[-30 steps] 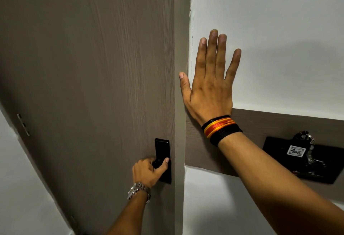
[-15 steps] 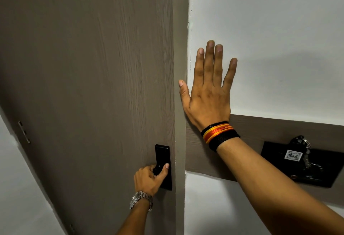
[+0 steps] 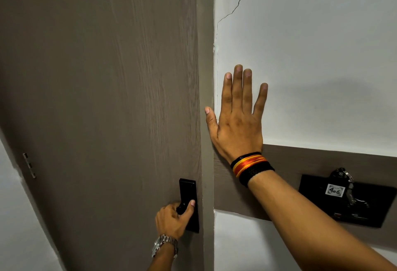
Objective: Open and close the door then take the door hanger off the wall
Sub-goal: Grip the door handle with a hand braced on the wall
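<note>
The brown wood-grain door [image 3: 103,98] fills the left half of the view and sits flush with its frame [image 3: 207,55]. My left hand [image 3: 171,219], with a metal watch at the wrist, is closed around the black door handle [image 3: 189,197] on its black lock plate. My right hand [image 3: 238,120], with orange and black wristbands, lies flat with fingers spread on the white wall [image 3: 311,55] just right of the frame. No door hanger can be made out.
A brown panel strip [image 3: 300,159] runs across the wall. On it sits a black card holder [image 3: 348,202] with a key ring and a tag marked 406. A hinge [image 3: 29,165] shows at the door's left edge. A crack runs up the wall.
The view has tilted upward, so both hands sit lower in the frame. My left hand keeps its hold on the handle and my right palm stays on the wall.
</note>
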### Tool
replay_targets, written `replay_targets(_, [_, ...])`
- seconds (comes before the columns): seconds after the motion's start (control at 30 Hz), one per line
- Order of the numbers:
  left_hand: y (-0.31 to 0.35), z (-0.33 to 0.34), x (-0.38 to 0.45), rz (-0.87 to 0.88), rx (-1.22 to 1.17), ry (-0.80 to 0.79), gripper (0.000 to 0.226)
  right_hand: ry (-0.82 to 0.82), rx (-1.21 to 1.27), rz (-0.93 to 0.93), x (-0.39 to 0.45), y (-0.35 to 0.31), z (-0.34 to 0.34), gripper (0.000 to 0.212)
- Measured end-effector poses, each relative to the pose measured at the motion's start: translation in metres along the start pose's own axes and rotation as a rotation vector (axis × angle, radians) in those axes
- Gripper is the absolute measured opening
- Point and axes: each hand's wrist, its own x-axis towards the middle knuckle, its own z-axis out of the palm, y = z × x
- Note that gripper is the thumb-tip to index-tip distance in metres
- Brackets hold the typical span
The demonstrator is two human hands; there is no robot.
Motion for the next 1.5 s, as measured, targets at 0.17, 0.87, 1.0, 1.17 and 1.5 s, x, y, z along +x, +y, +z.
replay_targets(0.17, [0.003, 0.004, -0.006, -0.06, -0.075, 0.059, 0.068, 0.008, 0.001, 0.003, -0.001, 0.0, 0.001, 0.083])
replay_targets(0.87, [-0.04, -0.084, -0.066, 0.239, 0.087, -0.009, 0.058, -0.109, 0.037, -0.006, -0.002, 0.003, -0.005, 0.084])
replay_targets(1.0, [-0.056, -0.12, -0.081, 0.374, 0.246, -0.041, 0.06, -0.183, 0.091, -0.012, -0.001, 0.004, -0.019, 0.08])
replay_targets(1.17, [-0.07, -0.16, -0.099, 0.525, 0.336, -0.091, 0.063, -0.125, 0.552, -0.21, -0.05, -0.009, -0.039, 0.064])
replay_targets(1.5, [-0.079, -0.235, -0.144, 0.606, 0.492, -0.092, 0.047, -1.282, 0.959, -0.317, -0.249, -0.07, -0.097, 0.053])
